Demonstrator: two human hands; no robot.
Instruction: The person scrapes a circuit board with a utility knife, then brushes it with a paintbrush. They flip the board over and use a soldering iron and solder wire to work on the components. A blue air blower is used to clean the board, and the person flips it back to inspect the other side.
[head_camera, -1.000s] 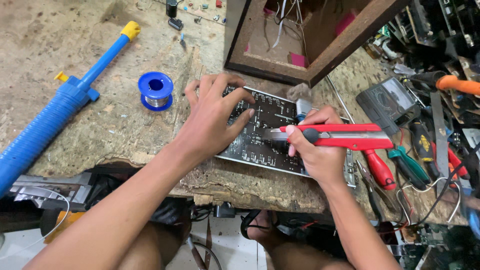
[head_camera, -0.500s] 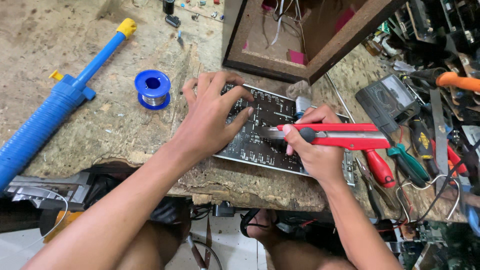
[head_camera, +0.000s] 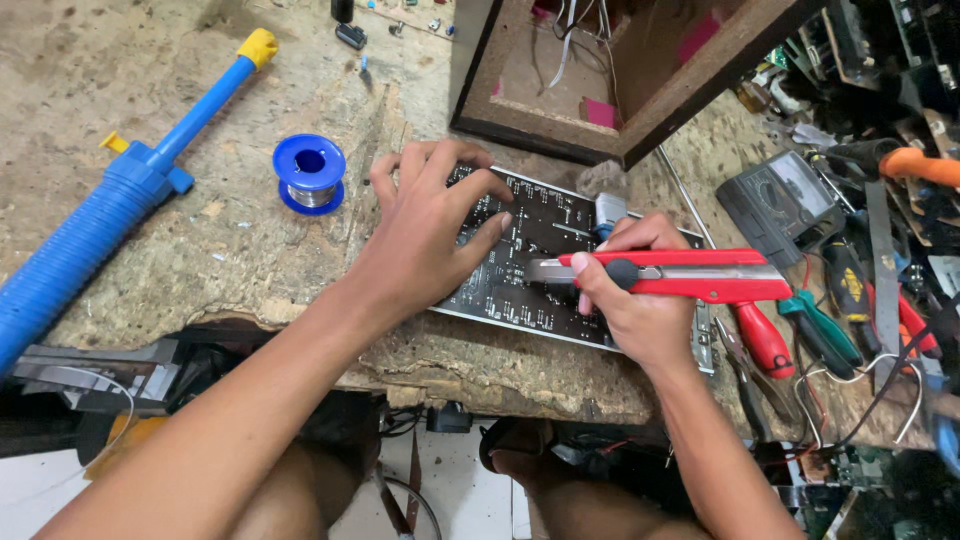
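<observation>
A: Where was the circuit board (head_camera: 540, 262) found?

B: Flat at the workbench (head_camera: 250, 260) edge, pinned by the spread left hand (head_camera: 425, 235).

A: Right hand (head_camera: 640, 305)?

B: Closed around a red utility knife (head_camera: 680, 274), blade tip laid on the board.

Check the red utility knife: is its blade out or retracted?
Out: a short metal blade shows past the red utility knife nose, on the circuit board.

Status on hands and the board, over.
Left hand spread flat on the dark circuit board, pinning it. Right hand grips red utility knife, blade tip on the board. Solder spool lies left of it, apart.
</observation>
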